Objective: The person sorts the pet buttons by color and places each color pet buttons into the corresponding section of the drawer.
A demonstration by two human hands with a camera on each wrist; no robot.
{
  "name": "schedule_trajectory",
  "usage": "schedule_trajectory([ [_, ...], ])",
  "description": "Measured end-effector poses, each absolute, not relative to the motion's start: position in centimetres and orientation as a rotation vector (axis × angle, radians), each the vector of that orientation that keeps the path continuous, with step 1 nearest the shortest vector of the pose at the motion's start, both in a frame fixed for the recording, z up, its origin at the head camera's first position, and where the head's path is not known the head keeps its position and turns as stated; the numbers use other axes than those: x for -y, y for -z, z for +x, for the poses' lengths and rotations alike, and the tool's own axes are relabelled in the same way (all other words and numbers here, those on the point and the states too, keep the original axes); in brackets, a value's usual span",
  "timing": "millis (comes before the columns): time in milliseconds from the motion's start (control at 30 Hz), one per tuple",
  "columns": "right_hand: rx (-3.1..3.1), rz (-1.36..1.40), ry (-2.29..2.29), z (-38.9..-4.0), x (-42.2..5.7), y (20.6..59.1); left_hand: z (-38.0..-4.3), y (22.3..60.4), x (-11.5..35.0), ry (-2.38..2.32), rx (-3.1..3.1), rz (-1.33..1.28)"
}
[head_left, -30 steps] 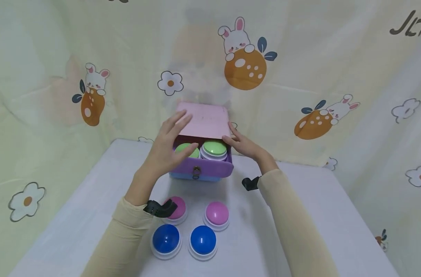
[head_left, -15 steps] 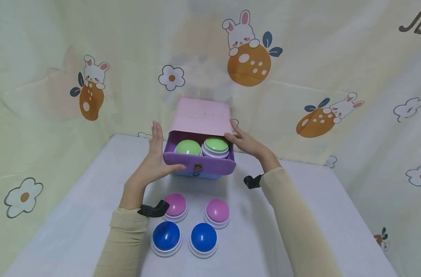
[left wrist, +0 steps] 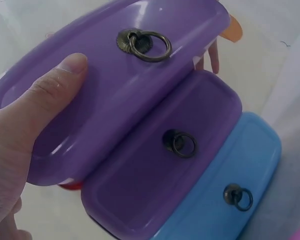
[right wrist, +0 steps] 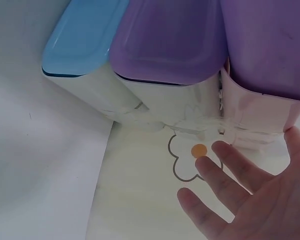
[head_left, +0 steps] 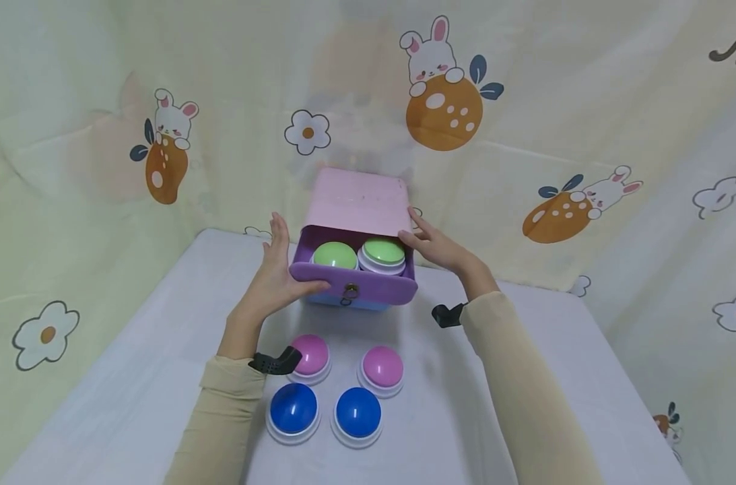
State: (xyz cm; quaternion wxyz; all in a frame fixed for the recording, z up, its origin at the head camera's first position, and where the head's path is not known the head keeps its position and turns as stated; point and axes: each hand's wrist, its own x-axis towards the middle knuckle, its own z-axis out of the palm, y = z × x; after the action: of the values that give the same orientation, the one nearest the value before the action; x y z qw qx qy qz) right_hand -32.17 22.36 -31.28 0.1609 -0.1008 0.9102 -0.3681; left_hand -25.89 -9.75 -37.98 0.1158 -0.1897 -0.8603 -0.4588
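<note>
A small chest with a pink top (head_left: 361, 202) has its purple top drawer (head_left: 380, 289) pulled out. Two buzzer buttons, a left green one (head_left: 334, 254) and a right green one (head_left: 384, 250) on white bases, sit inside it. My left hand (head_left: 275, 279) is at the drawer's front left corner, its thumb (left wrist: 55, 87) laid straight on the purple front beside the ring pull (left wrist: 150, 46) and its fingers extended upward. My right hand (head_left: 443, 252) has its fingers spread at the right side of the pink top, with a fingertip at the pink side in the right wrist view.
Two pink buzzer buttons (head_left: 382, 367) and two blue ones (head_left: 358, 412) stand on the white tabletop (head_left: 440, 417) before the chest. A second purple drawer (left wrist: 160, 165) and a blue one (left wrist: 225, 185) are closed below. A bunny-print cloth (head_left: 234, 155) hangs close behind.
My left hand has moved left and down from over the drawer's opening to its front left corner, uncovering the left green button. My right hand stays by the pink top.
</note>
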Motion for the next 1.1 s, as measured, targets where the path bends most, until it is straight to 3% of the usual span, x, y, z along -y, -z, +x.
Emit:
schedule_trajectory([
  [800, -2.628, -0.291, 1.002, -32.2, -23.0, 31.0, -26.6, 38.4, 9.2, 1.260, 2.563, -0.463],
  [1100, -2.611, -0.336, 1.018, -32.1, -23.0, 31.2, -26.7, 38.5, 8.6, 1.290, 2.594, -0.315],
])
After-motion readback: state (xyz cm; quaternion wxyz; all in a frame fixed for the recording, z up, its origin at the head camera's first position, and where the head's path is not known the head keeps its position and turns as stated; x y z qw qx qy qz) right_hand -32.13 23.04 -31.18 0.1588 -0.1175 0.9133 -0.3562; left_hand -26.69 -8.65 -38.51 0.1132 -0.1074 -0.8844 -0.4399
